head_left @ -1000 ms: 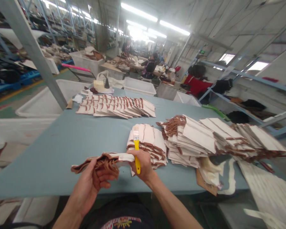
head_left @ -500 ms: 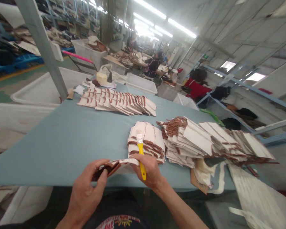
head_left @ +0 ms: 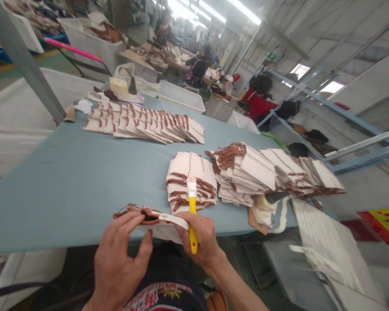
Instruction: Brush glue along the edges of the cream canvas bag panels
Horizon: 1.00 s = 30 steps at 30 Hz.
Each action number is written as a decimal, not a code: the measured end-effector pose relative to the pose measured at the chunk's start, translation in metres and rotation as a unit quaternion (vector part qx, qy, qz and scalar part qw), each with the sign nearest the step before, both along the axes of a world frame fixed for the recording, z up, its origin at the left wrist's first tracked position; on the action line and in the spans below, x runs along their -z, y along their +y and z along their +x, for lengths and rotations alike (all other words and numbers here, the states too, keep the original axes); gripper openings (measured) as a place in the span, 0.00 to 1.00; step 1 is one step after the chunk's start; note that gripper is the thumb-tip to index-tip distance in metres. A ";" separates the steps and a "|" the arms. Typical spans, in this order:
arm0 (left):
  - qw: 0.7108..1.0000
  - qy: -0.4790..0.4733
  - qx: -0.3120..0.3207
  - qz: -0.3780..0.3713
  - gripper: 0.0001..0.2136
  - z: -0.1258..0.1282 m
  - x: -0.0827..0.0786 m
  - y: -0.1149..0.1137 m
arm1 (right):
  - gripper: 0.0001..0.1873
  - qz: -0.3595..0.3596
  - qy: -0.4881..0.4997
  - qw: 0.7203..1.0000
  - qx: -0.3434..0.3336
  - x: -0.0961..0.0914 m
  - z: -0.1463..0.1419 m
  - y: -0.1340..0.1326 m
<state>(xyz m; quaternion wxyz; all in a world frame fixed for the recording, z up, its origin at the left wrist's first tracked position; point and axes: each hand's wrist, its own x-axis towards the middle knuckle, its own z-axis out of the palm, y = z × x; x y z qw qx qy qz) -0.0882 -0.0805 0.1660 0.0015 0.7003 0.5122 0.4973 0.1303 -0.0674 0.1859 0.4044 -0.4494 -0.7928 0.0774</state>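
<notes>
My right hand [head_left: 201, 237] is closed round a paintbrush [head_left: 192, 216] with a yellow handle, its pale bristles pointing away from me. The same hand also grips the right end of a folded brown leather piece with a white backing [head_left: 167, 231]. At the left end of that piece is my left hand [head_left: 119, 250], fingers over its upper edge and thumb below, partly closed on it. Brown lace-like strands stick out there. Just beyond the brush lies a small stack of similar white-backed pieces [head_left: 191, 166] with brown edges.
A row of overlapping pieces [head_left: 145, 123] lies across the back of the blue-green table [head_left: 68, 181]. Larger stacks [head_left: 256, 168] stand to the right, beside pale cloth strips [head_left: 324, 237]. White bins [head_left: 181, 97] and a grey post [head_left: 32, 60] border the table. A person [head_left: 197, 67] sits further back.
My left fingers have shifted along the piece's upper edge and its thumb has dropped lower. Strands now show at the left end. My right hand keeps the brush; the view has tilted downward.
</notes>
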 end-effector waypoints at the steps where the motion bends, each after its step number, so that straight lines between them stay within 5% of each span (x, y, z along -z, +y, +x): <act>1: 1.000 -0.006 0.025 -0.018 0.08 0.001 0.002 0.000 | 0.08 0.000 -0.001 1.000 0.001 0.001 0.000 -0.002; 4: 0.994 -0.019 0.080 -0.074 0.06 0.002 -0.003 0.000 | 0.08 -0.009 -0.011 1.000 -0.003 0.003 0.001 -0.005; 6: 0.974 -0.046 0.121 -0.187 0.09 0.001 -0.017 0.001 | 0.09 -0.013 -0.034 0.999 -0.029 0.006 0.005 -0.003; 10: 0.878 -0.105 0.210 -0.417 0.16 0.005 -0.040 0.007 | 0.09 -0.030 -0.091 0.992 -0.081 0.016 0.022 0.010; 15: 0.843 -0.208 0.191 -0.458 0.18 0.021 -0.033 0.017 | 0.11 -0.024 -0.034 0.997 -0.060 0.017 0.045 0.027; 19: 0.876 -0.193 0.125 -0.425 0.17 0.028 -0.031 0.011 | 0.14 -0.057 0.158 0.985 -0.036 -0.020 0.059 0.019; 21: 0.896 -0.167 0.101 -0.398 0.16 0.032 -0.034 0.005 | 0.22 -0.125 0.297 0.946 -0.038 -0.043 0.064 0.012; 24: 0.906 -0.154 0.085 -0.385 0.16 0.038 -0.037 -0.003 | 0.34 -0.202 0.365 0.906 -0.064 -0.068 0.069 0.007; 30: 0.910 -0.124 0.046 -0.392 0.15 0.055 -0.036 -0.012 | 0.36 -0.275 0.438 0.855 -0.032 -0.063 0.076 0.013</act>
